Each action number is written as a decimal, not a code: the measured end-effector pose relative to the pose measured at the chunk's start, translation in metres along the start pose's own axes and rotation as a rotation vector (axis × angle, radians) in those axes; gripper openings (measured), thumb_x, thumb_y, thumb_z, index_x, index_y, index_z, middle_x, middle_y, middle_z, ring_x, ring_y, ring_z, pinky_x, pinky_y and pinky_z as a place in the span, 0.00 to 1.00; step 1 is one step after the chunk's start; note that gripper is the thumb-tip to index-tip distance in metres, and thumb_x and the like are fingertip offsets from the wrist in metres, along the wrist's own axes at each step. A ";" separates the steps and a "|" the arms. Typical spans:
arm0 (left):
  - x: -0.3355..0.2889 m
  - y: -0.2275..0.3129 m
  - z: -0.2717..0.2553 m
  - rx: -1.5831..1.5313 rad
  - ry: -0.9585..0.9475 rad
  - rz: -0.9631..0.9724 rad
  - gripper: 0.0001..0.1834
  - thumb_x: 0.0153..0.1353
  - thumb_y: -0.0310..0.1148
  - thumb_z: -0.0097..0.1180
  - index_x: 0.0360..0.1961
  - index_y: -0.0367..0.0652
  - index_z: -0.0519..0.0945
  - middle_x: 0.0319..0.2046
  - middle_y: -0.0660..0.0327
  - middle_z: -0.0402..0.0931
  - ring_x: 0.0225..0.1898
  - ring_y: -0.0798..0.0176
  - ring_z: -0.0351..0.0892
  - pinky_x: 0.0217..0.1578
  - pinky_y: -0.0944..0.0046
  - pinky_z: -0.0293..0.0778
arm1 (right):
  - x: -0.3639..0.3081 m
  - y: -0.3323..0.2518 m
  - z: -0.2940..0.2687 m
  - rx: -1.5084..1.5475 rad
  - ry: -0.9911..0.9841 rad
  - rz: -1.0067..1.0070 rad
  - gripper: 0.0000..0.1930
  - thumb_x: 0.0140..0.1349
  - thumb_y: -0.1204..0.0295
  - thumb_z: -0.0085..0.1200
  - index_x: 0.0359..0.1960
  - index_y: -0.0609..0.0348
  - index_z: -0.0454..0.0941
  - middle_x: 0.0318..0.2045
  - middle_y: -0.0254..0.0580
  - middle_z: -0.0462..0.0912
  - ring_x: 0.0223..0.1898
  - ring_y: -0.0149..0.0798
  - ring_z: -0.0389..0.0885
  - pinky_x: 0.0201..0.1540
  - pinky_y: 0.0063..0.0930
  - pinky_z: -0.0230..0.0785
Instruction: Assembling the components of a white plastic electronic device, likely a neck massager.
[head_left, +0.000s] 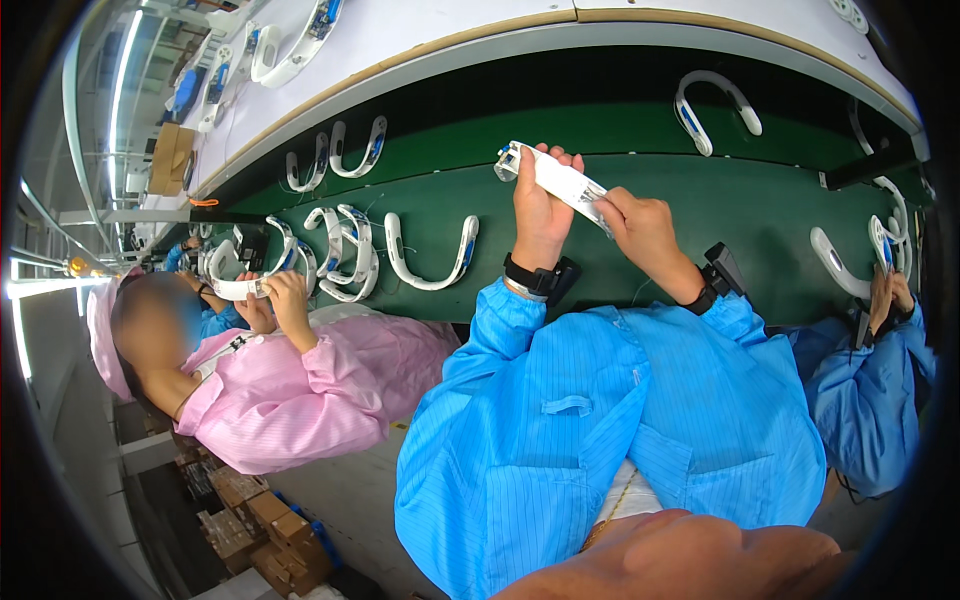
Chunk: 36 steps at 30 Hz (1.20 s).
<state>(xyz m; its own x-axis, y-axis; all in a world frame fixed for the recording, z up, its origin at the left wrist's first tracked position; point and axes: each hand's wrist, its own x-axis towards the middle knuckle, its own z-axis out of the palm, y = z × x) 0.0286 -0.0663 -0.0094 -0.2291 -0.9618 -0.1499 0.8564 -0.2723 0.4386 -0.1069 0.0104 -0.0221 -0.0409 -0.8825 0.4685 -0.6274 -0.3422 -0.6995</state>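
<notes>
Above the green work surface I hold a white curved plastic housing, which looks like part of a neck fan. My left hand is wrapped round it close to its far left end, where small blue and clear parts show. My right hand pinches the opposite end, with the thumb on top beside small printed marks. Fingers hide parts of both ends. On the surface to the left, a white U-shaped neck fan lies nearest my left hand.
Several more white neck fans lie farther left. Another fan rests at the back right. A raised white shelf runs along the far side. A co-worker in pink handles a housing at left; a person in blue works at right.
</notes>
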 end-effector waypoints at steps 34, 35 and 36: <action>-0.010 -0.004 0.002 0.034 -0.078 0.054 0.35 0.63 0.68 0.30 0.40 0.43 0.69 0.34 0.59 0.68 0.36 0.58 0.69 0.47 0.50 0.67 | 0.007 -0.002 0.019 0.336 0.223 0.080 0.17 0.50 0.85 0.57 0.44 0.63 0.76 0.45 0.47 0.78 0.33 0.34 0.81 0.34 0.24 0.74; -0.010 -0.003 0.001 0.040 -0.069 0.058 0.35 0.63 0.67 0.31 0.40 0.43 0.69 0.33 0.59 0.68 0.36 0.59 0.69 0.47 0.51 0.67 | 0.008 -0.002 0.019 0.336 0.213 0.087 0.19 0.50 0.85 0.58 0.46 0.63 0.75 0.46 0.47 0.78 0.33 0.34 0.81 0.34 0.24 0.74; -0.011 -0.002 0.001 0.046 -0.061 0.062 0.34 0.63 0.67 0.31 0.41 0.43 0.69 0.33 0.60 0.68 0.36 0.59 0.69 0.47 0.51 0.67 | 0.006 -0.002 0.019 0.333 0.213 0.088 0.19 0.50 0.85 0.58 0.46 0.63 0.75 0.46 0.47 0.78 0.33 0.34 0.81 0.34 0.24 0.74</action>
<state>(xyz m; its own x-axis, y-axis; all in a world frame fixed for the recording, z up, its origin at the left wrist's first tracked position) 0.0285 -0.0556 -0.0077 -0.2053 -0.9764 -0.0671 0.8481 -0.2117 0.4857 -0.0914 -0.0006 -0.0279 -0.2655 -0.8384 0.4759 -0.3295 -0.3850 -0.8621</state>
